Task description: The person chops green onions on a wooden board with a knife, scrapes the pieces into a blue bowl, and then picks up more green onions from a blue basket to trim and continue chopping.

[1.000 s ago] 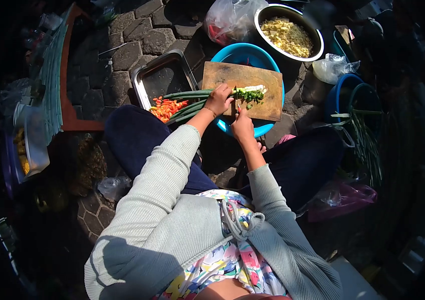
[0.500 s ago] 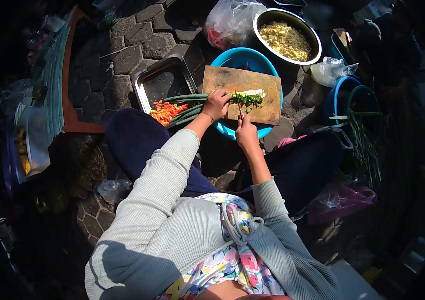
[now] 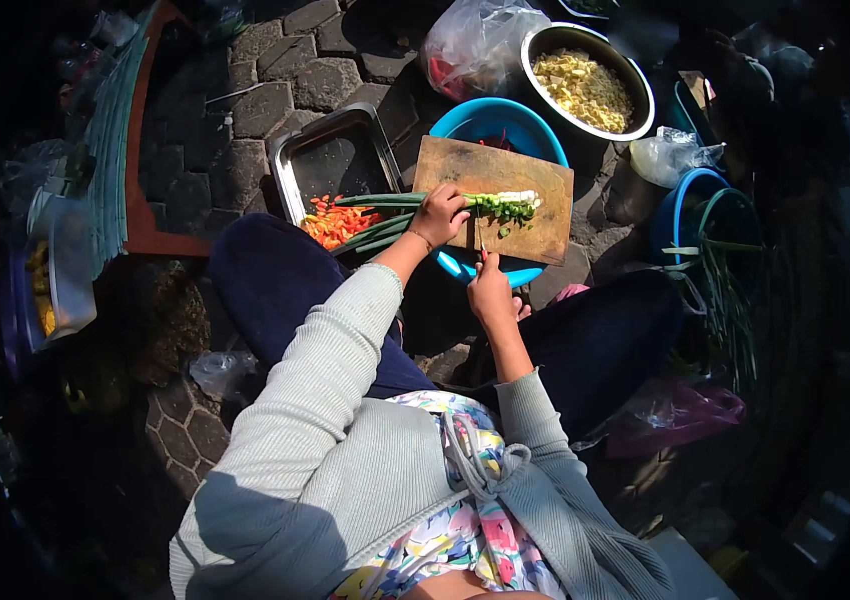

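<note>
My left hand (image 3: 440, 216) is closed round the green onions (image 3: 380, 201), pressing them on a wooden cutting board (image 3: 535, 235). The board lies across a blue basin (image 3: 460, 118). My right hand (image 3: 491, 292) grips a knife (image 3: 481, 243), its blade pointing away from me at the onions, just right of my left hand. Chopped white and green pieces (image 3: 517, 207) lie on the board to the right of the blade. The long green stalks reach left over a metal tray (image 3: 290, 180) that holds cut red and orange pieces (image 3: 337, 222).
Behind the board are a plastic bag (image 3: 475, 45) and a metal bowl (image 3: 648, 100) of yellow pieces. A small clear bag (image 3: 673, 157) and a blue tub (image 3: 667, 215) with green leaves stand right. A pink bag (image 3: 680, 415) lies near my knee; a green-slatted rack (image 3: 110, 150) is left.
The view has shifted slightly. My right hand and the knife have drawn back a little toward me, and the blade sits lower on the board. My left hand still holds the onions.
</note>
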The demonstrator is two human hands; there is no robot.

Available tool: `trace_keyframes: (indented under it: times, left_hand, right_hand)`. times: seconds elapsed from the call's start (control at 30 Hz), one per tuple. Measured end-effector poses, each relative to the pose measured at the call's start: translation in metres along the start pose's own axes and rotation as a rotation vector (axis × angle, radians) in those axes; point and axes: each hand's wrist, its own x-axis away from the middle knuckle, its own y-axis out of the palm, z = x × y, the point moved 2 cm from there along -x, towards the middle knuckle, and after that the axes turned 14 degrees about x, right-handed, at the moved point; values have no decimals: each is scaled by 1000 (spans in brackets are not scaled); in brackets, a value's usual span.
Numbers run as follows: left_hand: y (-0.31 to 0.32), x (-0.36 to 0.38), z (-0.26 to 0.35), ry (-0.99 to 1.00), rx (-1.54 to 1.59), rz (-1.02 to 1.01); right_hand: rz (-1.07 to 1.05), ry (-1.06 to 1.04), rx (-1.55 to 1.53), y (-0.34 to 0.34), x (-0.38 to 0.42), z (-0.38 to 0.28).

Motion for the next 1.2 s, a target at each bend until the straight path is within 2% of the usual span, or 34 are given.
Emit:
trace_keyframes:
  times: [0.17, 0.27, 0.83, 0.93, 1.07, 1.13, 1.2]
  left_hand:
    - [-2, -3, 5, -30, -7, 3]
    - [-2, -1, 5, -6, -9, -11]
    - [0, 5, 2, -21, 20, -27]
    - [3, 3, 3, -17, 29, -9]
    - [-1, 4, 7, -42, -61, -37]
    - [-7, 0, 17, 49, -209, -16]
    - [-8, 2, 16, 94, -228, 2]
  right_hand:
    - [-26, 8, 53, -19, 10, 0]
    - [41, -16, -32, -35, 9, -14]
    - [28, -35, -2, -1, -20, -14]
    - [81, -69, -51, 1, -28, -10]
    - [-15, -33, 8, 0, 8, 1]
    - [-27, -3, 53, -1, 19, 8]
    - [5, -2, 39, -11, 20, 11]
